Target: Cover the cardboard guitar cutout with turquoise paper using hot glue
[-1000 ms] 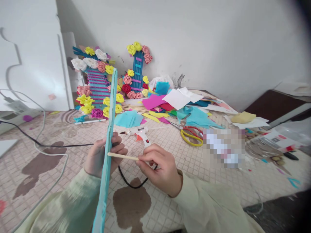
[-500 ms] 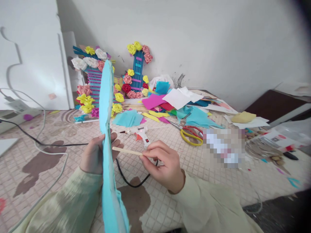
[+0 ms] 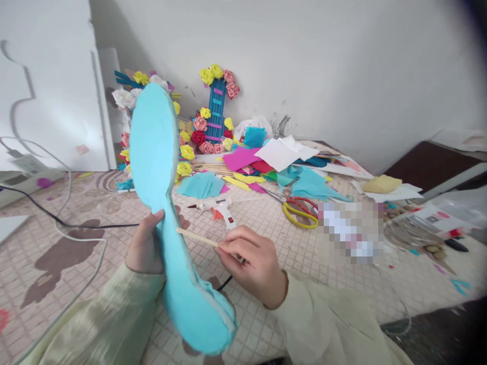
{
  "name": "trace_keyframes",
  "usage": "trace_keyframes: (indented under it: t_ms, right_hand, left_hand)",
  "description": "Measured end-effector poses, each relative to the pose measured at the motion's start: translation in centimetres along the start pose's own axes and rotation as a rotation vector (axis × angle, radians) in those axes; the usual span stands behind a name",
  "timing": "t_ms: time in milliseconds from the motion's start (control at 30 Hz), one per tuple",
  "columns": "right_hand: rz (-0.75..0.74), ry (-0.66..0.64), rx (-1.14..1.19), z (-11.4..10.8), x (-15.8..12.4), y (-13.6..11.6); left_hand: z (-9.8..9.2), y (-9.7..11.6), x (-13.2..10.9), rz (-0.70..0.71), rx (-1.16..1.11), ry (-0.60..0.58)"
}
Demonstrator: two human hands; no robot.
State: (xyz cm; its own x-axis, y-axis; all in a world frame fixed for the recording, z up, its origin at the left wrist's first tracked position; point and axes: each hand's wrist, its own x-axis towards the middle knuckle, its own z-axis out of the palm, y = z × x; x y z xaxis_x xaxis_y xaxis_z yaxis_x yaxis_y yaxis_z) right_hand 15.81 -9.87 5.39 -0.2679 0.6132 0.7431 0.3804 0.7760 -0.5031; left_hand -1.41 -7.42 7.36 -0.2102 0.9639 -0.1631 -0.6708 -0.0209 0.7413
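Observation:
My left hand (image 3: 146, 246) grips the narrow waist of a light blue figure-eight shaped cardboard piece (image 3: 155, 152), held upright with its flat face turned toward me. My right hand (image 3: 253, 263) pinches a thin wooden stick (image 3: 196, 236) whose far tip touches the blue piece's right edge near its waist. Both hands hover above the tiled floor (image 3: 266, 223). A white glue gun (image 3: 222, 208) lies just beyond the stick.
Yellow-handled scissors (image 3: 299, 210) lie to the right. Coloured paper sheets (image 3: 266, 162) are piled near the wall. Two blue letter shapes with paper flowers (image 3: 216, 111) lean on the wall. Black and white cables (image 3: 64, 223) run across the left floor.
The blue piece has rotated from edge-on to showing its broad face. My right hand and the stick stayed almost where they were.

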Motion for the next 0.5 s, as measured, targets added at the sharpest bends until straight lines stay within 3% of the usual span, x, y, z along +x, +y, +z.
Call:
trace_keyframes:
  t_ms: [133, 267, 367, 500]
  right_hand:
    - [-0.012, -0.027, -0.005, 0.2, -0.3, 0.1]
    - [-0.001, -0.023, 0.025, 0.1, -0.1, 0.3]
    - [0.122, 0.013, 0.132, 0.1, 0.2, 0.5]
    - [0.293, -0.062, 0.242, 0.0, 0.3, 0.6]
  left_hand:
    - [-1.0, 0.0, 0.4, 0.048, 0.05, -0.008]
    - [-1.2, 0.3, 0.4, -0.012, 0.076, 0.045]
    - [-0.6, 0.5, 0.2, -0.033, 0.035, 0.081]
    - [0.4, 0.6, -0.3, -0.035, -0.117, -0.066]
